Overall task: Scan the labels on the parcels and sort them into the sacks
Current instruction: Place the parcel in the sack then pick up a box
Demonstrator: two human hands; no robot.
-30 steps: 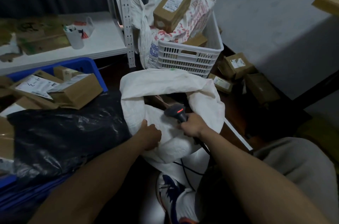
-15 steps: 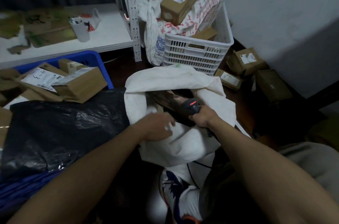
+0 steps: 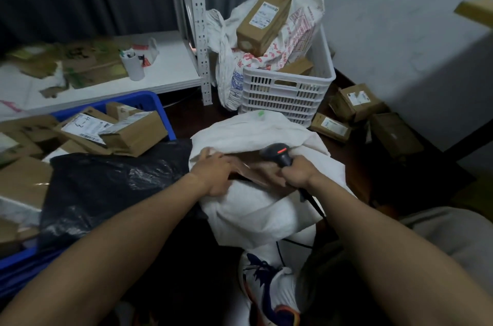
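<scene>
The right hand (image 3: 296, 175) keeps its grip clamped round the scanner (image 3: 278, 153), red light up, probably so the tool stays ready while the parcel goes in. The left hand (image 3: 213, 176) lies on a brown parcel (image 3: 256, 168) in the mouth of the white sack (image 3: 256, 208), likely pushing it down. I cannot tell whether that grip is closed. Half a second ago this hand was at the near rim, and less of the parcel showed. Beyond stands the white basket (image 3: 288, 93).

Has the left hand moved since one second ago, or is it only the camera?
Yes. The left hand went forward, toward the white crate, and is now at the mouth of the white sack.
</scene>
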